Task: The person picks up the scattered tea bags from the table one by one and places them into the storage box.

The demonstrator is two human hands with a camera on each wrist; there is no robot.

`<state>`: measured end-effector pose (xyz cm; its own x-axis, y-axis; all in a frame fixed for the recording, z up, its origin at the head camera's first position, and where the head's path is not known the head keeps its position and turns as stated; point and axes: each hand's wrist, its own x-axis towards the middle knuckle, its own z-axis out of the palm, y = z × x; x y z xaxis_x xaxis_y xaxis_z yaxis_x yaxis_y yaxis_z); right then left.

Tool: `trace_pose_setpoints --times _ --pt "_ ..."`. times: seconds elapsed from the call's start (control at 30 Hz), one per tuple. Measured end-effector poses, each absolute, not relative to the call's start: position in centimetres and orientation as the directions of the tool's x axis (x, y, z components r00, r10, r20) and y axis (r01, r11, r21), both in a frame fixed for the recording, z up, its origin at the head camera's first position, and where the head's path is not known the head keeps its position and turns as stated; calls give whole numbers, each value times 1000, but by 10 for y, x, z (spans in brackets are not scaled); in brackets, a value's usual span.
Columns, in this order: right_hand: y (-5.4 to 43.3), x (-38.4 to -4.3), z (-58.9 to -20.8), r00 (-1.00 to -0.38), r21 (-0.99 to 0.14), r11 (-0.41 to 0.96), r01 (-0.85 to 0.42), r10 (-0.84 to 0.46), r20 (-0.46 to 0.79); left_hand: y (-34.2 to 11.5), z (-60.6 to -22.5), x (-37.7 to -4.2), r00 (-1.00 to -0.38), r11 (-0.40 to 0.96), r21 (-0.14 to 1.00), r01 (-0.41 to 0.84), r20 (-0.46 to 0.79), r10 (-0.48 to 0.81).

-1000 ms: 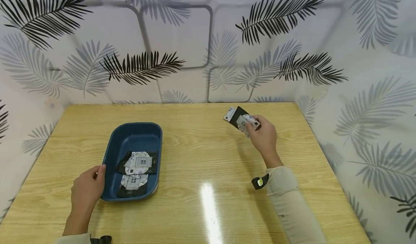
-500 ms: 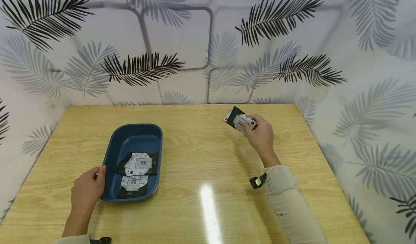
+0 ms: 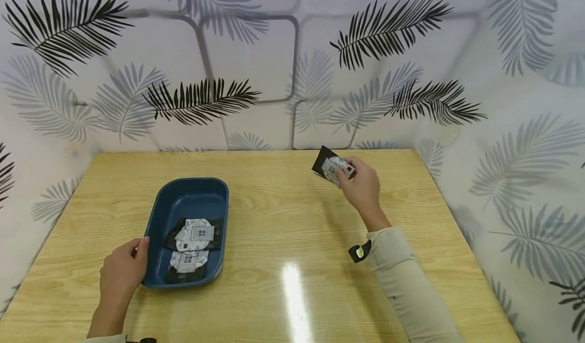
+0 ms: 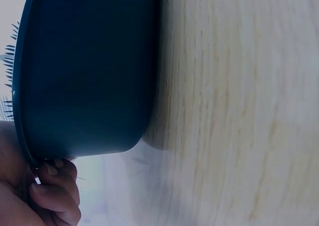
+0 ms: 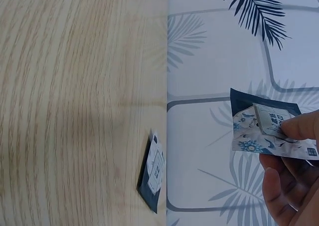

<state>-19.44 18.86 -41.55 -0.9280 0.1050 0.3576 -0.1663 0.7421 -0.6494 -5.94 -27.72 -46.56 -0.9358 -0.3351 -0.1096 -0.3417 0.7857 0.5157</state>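
Observation:
My left hand [image 3: 124,268] grips the near-left rim of a dark blue plastic basin [image 3: 196,201]. In the left wrist view, curled fingers [image 4: 56,198] hold the rim beside the basin's outer wall [image 4: 89,76]. Two flat black-and-white sachets with floral print and a grey label, an upper one [image 3: 202,234] and a lower one [image 3: 186,263], overlap inside the basin. At the back right, my right hand [image 3: 364,186] pinches a similar sachet [image 3: 330,165] between thumb and fingers, raised over the table. Another sachet [image 5: 154,171] lies on the table in the right wrist view, hidden behind the held one from the head.
The wood-grain table [image 3: 265,221] ends at the back against a leaf-patterned wall covering [image 3: 256,69], which also runs along both sides. A bright light reflection [image 3: 294,297] crosses the table's front middle. Black wrist straps [image 3: 359,251] show at the cuffs.
My right hand has shifted slightly left with its sachet, now covering the sachet that showed behind it. The left hand stays on the basin rim. The head view has tilted slightly upward.

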Motion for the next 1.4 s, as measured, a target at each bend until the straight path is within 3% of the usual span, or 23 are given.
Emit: trace_pose_setpoints --times 1.4 --pt "166 -187 -417 -920 -628 742 -234 38 389 -276 -466 -57 -937 789 512 -340 -114 -330"
